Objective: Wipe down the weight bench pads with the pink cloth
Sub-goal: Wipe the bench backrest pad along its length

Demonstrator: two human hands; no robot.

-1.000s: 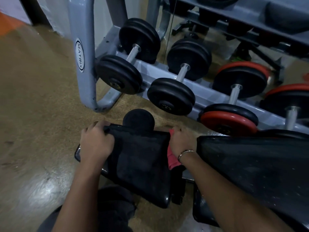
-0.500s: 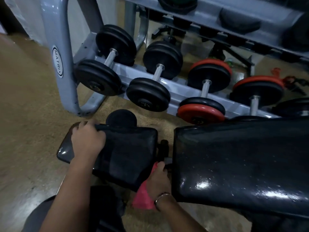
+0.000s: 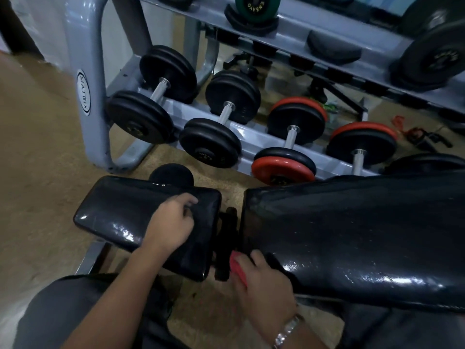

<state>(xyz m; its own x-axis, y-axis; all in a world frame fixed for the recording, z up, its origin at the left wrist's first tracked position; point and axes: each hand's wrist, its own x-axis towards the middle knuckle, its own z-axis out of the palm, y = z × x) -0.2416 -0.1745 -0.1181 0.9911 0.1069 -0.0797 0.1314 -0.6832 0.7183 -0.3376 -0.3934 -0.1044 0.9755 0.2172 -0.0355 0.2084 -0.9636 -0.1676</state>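
The weight bench has two glossy black pads: a small seat pad [image 3: 118, 210] on the left and a long back pad [image 3: 352, 235] on the right, with a dark hinge gap between them. My left hand [image 3: 171, 222] rests on the seat pad near its right end, fingers loosely curled. At the near left corner of the back pad, my right hand [image 3: 264, 280] grips the pink cloth [image 3: 237, 269] and holds it against the pad's edge. Most of the cloth is hidden under that hand.
A grey dumbbell rack [image 3: 85, 96] stands just behind the bench, holding black dumbbells [image 3: 153, 104] and red-trimmed dumbbells [image 3: 289, 147]. A black foam roller [image 3: 171, 173] pokes out behind the seat pad. Brown floor [image 3: 37, 172] lies to the left. My dark-clothed knee [image 3: 75, 311] is below.
My left hand slid from the seat pad's far left edge to its right part. My right hand carried the cloth down through the gap to the back pad's near corner.
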